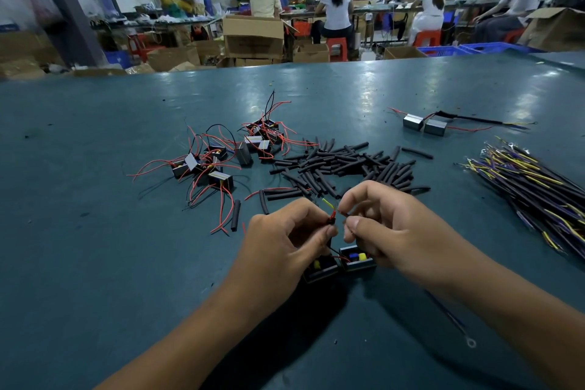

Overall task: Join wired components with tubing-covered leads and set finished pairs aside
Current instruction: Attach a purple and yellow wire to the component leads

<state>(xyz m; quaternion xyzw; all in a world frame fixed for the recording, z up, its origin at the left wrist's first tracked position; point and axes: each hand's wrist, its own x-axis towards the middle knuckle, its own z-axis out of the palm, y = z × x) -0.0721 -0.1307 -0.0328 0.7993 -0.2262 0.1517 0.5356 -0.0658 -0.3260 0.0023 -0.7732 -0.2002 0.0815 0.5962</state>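
**Second pair in progress, one done, plenty left**

Far left of the worktop (95, 142): loose pile of unjoined components (218, 155) with red and black leads is sitting untouched, so most of the work is remaining. Next right, heap of black tubing pieces (345, 165) is waiting. Near centre, left hand (285, 241) is pinching red lead ends and a short black sleeve at its fingertips; right hand (389, 231) is pinching the mating wire end, tips nearly meeting. Below them the two current components (342, 263) are lying side by side, touching. A ring-terminal lead (456, 323) is trailing out under the right wrist. Far right: one finished pair (425, 124) is lying set aside, and a bundle of tubing-covered leads (538, 187) is lying unused.
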